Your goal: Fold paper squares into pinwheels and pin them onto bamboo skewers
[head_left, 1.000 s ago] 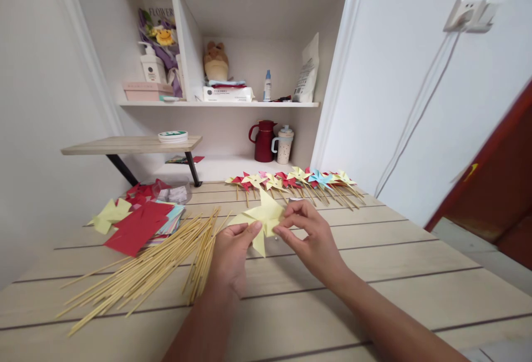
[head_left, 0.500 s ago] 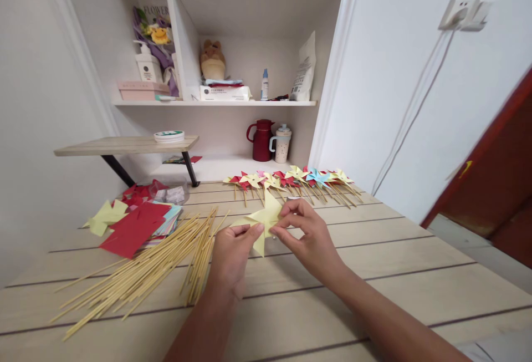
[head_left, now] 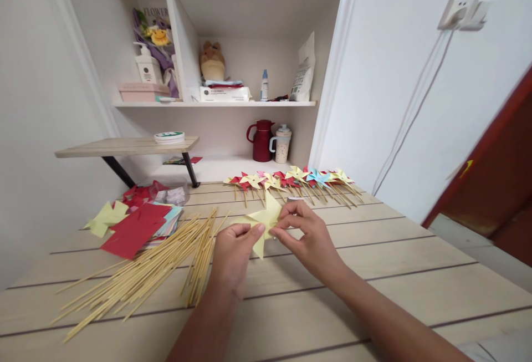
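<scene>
The yellow paper pinwheel (head_left: 265, 220) is held just above the table (head_left: 374, 273), one blade pointing far, one near. The left hand (head_left: 233, 256) and right hand (head_left: 310, 240) pinch its centre; bamboo skewers (head_left: 145, 270) lie left.

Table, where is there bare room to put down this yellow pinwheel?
Bare table lies right of the right hand, and near the front edge. Crowded: skewers and paper sheets left of the left hand, finished pinwheels along the back.
</scene>
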{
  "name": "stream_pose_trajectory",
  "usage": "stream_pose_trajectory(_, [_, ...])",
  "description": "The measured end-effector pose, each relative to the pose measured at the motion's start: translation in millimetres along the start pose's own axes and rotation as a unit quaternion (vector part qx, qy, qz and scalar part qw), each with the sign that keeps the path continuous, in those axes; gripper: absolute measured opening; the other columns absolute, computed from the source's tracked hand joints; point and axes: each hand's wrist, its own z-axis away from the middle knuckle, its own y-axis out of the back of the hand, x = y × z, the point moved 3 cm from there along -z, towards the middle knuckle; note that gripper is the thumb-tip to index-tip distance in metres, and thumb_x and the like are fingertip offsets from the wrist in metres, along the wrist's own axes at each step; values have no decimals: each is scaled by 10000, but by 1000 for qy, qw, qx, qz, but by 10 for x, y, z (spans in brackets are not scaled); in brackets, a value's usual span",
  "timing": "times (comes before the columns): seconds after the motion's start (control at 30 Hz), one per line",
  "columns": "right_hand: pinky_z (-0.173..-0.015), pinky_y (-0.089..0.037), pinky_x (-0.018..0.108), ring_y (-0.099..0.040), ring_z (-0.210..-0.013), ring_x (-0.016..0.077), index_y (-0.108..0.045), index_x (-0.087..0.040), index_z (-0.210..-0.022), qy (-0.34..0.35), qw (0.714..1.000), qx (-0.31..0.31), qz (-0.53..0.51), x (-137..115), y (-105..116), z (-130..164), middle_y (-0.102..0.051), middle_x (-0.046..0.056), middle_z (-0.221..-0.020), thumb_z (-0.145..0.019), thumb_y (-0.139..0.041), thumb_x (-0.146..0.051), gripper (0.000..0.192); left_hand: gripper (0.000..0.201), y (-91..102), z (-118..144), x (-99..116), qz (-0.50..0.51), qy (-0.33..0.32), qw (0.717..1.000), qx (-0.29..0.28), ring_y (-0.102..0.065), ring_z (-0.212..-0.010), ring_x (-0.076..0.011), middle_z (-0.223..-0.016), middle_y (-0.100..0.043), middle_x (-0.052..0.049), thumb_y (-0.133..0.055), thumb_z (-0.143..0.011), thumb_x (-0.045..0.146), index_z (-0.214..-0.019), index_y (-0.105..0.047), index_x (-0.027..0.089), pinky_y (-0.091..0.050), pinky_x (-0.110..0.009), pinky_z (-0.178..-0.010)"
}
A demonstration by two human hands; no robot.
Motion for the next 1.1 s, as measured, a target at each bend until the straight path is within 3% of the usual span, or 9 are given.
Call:
stream_pose_trajectory(0.17, [-753,-514,359,-600,-856,208,-704,-228,-785,4,1000,12,11,40,3,13,-585,38,-868,-834,-745,-236,65,219,4,7,21,-11,-25,1000,-3,-651,-710,-185,-746,-749,-64,-853,-634,325,-748,-784,151,-481,-264,-676])
stream_pose_trajectory(0.27, [-811,-523,402,-595,-918,228,-709,-256,-942,27,998,41,36,43,37,21,-571,49,-932,-848,-735,-249,98,156,32,13,67,-52,-55,997,34,-639,-716,-197,-734,-735,-57,-844,-645,301,-705,-783,170,-470,-277,-684])
stream_pose_trajectory(0.37, [-895,-506,469,-578,-1003,258,-688,-290,-1094,60,992,76,78,5,87,31,-549,73,-1039,-858,-724,-265,240,68,38,30,144,-88,-140,984,71,-635,-778,-207,-751,-720,-48,-839,-635,191,-620,-775,207,-459,-279,-755])
stream_pose_trajectory(0.47, [-990,-446,542,-532,-1159,314,-659,-315,-1186,100,981,92,136,-64,119,41,-516,103,-1205,-859,-718,-270,335,160,5,58,198,-126,-229,962,77,-630,-851,-222,-818,-725,-39,-812,-640,104,-605,-782,256,-433,-294,-866])
stream_pose_trajectory(0.57, [-1061,-366,589,-444,-1299,360,-630,-323,-1222,138,968,85,191,-130,117,43,-453,109,-1382,-856,-719,-270,379,220,-38,86,208,-193,-274,940,66,-624,-864,-243,-824,-731,-29,-764,-695,98,-600,-776,297,-371,-351,-986])
stream_pose_trajectory(0.77, [-1075,-325,600,-396,-1356,353,-652,-312,-1062,160,957,59,233,-154,70,34,-464,68,-1460,-858,-679,-180,244,252,-80,131,179,-261,-323,909,27,-628,-925,-274,-877,-755,-27,-708,-756,113,-713,-798,344,-205,-420,-1120])
stream_pose_trajectory(0.97, [-1073,-314,571,-463,-1286,310,-678,-272,-823,146,968,37,199,-124,63,32,-598,26,-1325,-813,-636,-59,218,320,-84,151,163,-274,-372,887,17,-649,-877,-259,-872,-767,-13,-684,-715,39,-756,-796,336,-206,-421,-1119])
stream_pose_trajectory(1.03, [-1059,-330,548,-481,-1259,299,-682,-263,-802,128,976,26,175,-115,67,26,-631,26,-1274,-781,-621,-22,250,281,-101,167,174,-303,-403,864,15,-658,-846,-246,-852,-768,-9,-669,-757,68,-765,-786,324,-239,-440,-1099])
stream_pose_trajectory(1.1, [-1043,-344,527,-499,-1230,291,-690,-253,-791,99,985,20,142,-97,72,15,-656,35,-1228,-762,-610,-7,260,243,-123,194,186,-349,-449,822,21,-662,-832,-229,-845,-764,-2,-644,-815,107,-783,-771,311,-270,-458,-1077])
